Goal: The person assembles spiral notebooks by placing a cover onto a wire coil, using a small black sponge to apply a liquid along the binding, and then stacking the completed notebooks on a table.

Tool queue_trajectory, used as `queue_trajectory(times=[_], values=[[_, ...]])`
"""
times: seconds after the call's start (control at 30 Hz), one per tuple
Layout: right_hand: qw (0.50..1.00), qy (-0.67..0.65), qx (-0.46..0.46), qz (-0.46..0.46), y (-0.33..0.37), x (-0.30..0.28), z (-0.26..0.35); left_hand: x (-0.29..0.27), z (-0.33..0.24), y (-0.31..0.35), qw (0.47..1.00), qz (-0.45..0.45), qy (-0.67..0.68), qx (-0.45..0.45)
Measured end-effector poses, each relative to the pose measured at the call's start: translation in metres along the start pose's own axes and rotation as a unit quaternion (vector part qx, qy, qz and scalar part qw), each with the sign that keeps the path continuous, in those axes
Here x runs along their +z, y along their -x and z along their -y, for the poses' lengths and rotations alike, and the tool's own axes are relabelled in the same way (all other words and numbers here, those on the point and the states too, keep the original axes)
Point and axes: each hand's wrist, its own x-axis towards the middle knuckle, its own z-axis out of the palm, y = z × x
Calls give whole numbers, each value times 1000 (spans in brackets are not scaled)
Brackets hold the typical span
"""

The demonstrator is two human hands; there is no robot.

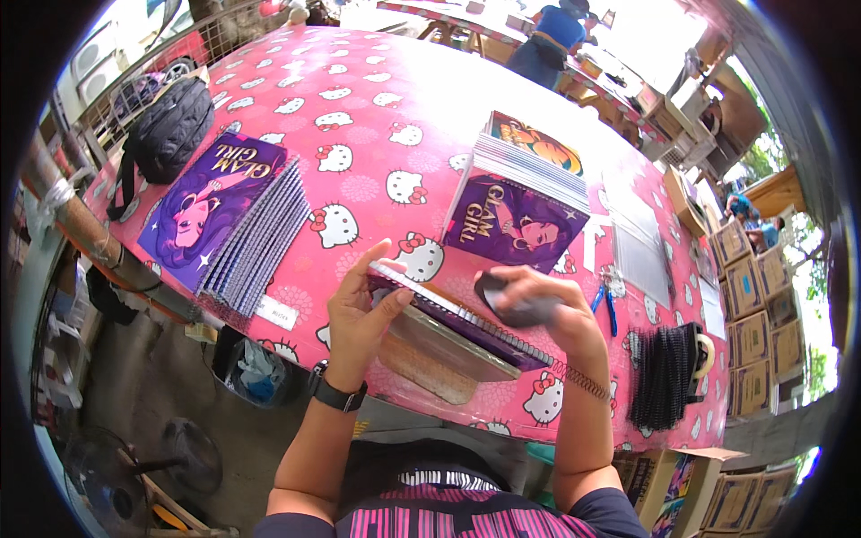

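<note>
My left hand (359,309) grips one end of a purple-covered notebook (475,330), tilted with its bound edge up. A spiral coil (578,381) runs along that edge and sticks out past the right end, by my right wrist. Closed around a dark rounded object (516,303), smeared by motion, my right hand (565,309) is just above the coil edge. Under the notebook are a clear-edged block (457,345) and a brown board (430,375) at the table's near edge.
Purple notebooks lie fanned (211,211) at left, and others are stacked (520,220) beyond my right hand. Blue-handled pliers (610,309), black coils (659,377) and a tape roll (705,359) are at right. A black backpack (170,130) sits far left; a person (556,40) stands beyond the table.
</note>
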Motion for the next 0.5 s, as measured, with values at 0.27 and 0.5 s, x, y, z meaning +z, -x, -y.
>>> queue_trajectory(times=[0.27, 0.5], values=[[997, -27, 5, 78, -20, 6, -2, -1, 5, 2, 998, -32, 58, -21], [994, 99, 40, 25, -36, 12, -4, -6, 7, -1, 997, -27, 57, -47]])
